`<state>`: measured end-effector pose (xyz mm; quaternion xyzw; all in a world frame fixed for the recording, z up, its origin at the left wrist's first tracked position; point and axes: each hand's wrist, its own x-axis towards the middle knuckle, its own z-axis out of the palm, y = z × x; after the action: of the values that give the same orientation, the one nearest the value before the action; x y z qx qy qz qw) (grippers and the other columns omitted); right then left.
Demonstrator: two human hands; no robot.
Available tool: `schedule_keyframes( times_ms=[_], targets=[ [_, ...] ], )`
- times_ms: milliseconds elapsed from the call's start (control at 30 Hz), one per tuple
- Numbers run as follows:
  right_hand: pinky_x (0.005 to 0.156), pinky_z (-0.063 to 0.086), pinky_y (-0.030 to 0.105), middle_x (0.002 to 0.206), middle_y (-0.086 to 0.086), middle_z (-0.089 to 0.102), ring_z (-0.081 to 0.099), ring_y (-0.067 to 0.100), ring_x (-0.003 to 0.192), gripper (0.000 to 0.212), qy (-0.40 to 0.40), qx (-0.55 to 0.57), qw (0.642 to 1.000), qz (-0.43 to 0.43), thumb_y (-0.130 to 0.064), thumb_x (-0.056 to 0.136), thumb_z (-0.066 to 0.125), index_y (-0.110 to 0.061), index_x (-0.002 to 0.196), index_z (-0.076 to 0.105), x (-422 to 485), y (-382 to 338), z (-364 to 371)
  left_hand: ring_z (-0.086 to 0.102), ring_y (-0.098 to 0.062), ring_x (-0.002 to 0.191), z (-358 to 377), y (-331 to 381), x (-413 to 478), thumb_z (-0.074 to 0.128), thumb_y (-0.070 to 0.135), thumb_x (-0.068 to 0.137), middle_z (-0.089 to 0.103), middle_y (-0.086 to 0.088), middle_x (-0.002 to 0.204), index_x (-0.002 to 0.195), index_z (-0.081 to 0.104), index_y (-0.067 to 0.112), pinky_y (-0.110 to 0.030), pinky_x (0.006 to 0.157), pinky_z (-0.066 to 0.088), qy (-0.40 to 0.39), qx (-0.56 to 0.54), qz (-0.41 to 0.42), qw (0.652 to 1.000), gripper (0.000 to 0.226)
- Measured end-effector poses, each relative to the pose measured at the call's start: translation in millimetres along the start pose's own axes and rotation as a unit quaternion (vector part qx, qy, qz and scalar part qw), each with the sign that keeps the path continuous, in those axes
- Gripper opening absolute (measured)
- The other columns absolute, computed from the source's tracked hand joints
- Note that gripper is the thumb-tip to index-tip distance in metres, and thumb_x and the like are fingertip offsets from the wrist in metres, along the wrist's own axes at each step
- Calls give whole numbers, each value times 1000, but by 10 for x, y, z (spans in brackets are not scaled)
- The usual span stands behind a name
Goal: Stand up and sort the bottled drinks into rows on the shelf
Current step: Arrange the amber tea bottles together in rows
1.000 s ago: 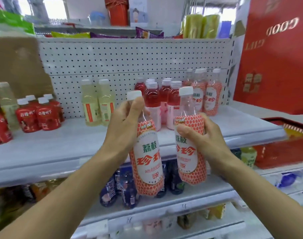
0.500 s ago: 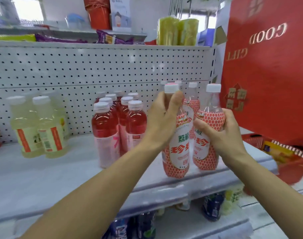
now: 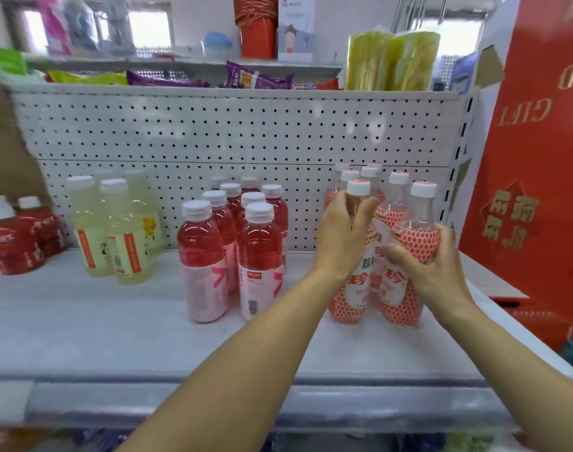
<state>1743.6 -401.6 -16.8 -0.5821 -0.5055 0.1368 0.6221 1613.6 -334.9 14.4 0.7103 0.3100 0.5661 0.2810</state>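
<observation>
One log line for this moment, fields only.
left hand: grips left patterned bottle | right hand: grips right patterned bottle | both: upright on shelf, beside pink drinks

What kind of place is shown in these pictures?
Most likely a small shop: a pegboard shelf holds pink bottles and pale yellow bottles grouped by kind, snack packets lie on the ledge above, and a red gift box stands at the right.

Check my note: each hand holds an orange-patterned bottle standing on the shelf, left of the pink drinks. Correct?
Wrong side. In the head view, the left hand and right hand each hold an orange-patterned bottle standing on the shelf, right of the pink drinks, not left.
</observation>
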Motion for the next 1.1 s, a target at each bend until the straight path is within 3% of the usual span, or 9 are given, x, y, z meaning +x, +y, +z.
schedule_keyframes(
  times_ms=[133, 300, 467, 633, 700, 733, 800, 900, 1100],
  targets=[
    [86, 44, 36, 118, -3, 51, 54, 15, 103, 74, -2, -12, 1000, 10, -36, 82, 77, -15, 137, 31, 0, 2, 8, 60, -19, 85, -28, 33, -62, 48, 56, 94, 63, -4, 97, 108, 52, 14, -39, 76, 53, -22, 44, -22, 999, 45],
    [113, 32, 54, 151, 9, 29, 33, 29, 139, 87, 18, -43, 998, 30, -43, 87, 69, -19, 151, 16, -158, -29, 113, 40, -27, 139, -145, 93, -294, 41, 58, 93, 37, -12, 155, 156, 19, 18, -41, 111, 35, -80, 150, -50, 984, 78],
    [122, 8, 41, 165, 0, -5, -3, 19, 151, 83, 21, -87, 996, 11, -19, 98, 58, -13, 158, 1, -505, -66, 139, 37, -32, 139, -285, 152, -600, 54, 27, 101, 25, -13, 157, 158, -7, 23, -46, 113, 34, -126, 195, -83, 969, 83],
    [115, 32, 49, 154, 1, 31, 32, 24, 142, 64, -21, -82, 993, -77, -11, 94, 59, -31, 149, 33, -952, -96, 201, 43, -21, 134, -619, 230, -1121, 61, 31, 97, 43, -6, 148, 152, 26, 28, -42, 113, 37, -147, 149, -85, 974, 66],
    [101, 48, 27, 133, -5, 55, 56, 18, 119, 52, -79, -54, 991, -93, -10, 94, 59, -51, 126, 53, -1117, -198, 321, 45, -14, 132, -915, 222, -1351, 61, 30, 97, 49, -1, 145, 149, 34, 24, -34, 111, 37, -135, 144, -89, 976, 59],
    [90, 48, 11, 121, -9, 62, 62, 10, 107, 48, -112, -46, 988, -94, -8, 94, 59, -53, 112, 58, -1197, -280, 409, 48, -11, 128, -1102, 205, -1465, 61, 31, 97, 53, 1, 141, 147, 37, 24, -32, 109, 39, -120, 145, -93, 978, 56],
    [78, 44, 0, 105, -21, 67, 63, -3, 95, 44, -162, -41, 980, -107, -6, 93, 61, -49, 100, 61, -1347, -455, 648, 57, -5, 113, -1526, 143, -1658, 60, 31, 98, 63, 4, 127, 141, 48, 23, -25, 102, 45, -82, 144, -103, 981, 46],
    [73, 50, 14, 99, -21, 70, 62, -3, 96, 36, -230, -22, 967, -112, -8, 91, 64, -44, 98, 65, -1584, -730, 1191, 61, 1, 94, -2257, 42, -1861, 60, 30, 98, 66, 12, 106, 129, 59, 24, -20, 89, 51, -45, 152, -131, 979, 32],
    [87, 55, 39, 100, -20, 72, 68, 6, 95, 25, -353, 39, 931, -82, -14, 93, 63, -37, 99, 71, -2038, -1267, 2539, 67, -5, 89, -4049, -210, -2186, 61, 33, 97, 71, 11, 96, 111, 67, 29, -21, 79, 54, 11, 214, -186, 959, 16]
  ],
)
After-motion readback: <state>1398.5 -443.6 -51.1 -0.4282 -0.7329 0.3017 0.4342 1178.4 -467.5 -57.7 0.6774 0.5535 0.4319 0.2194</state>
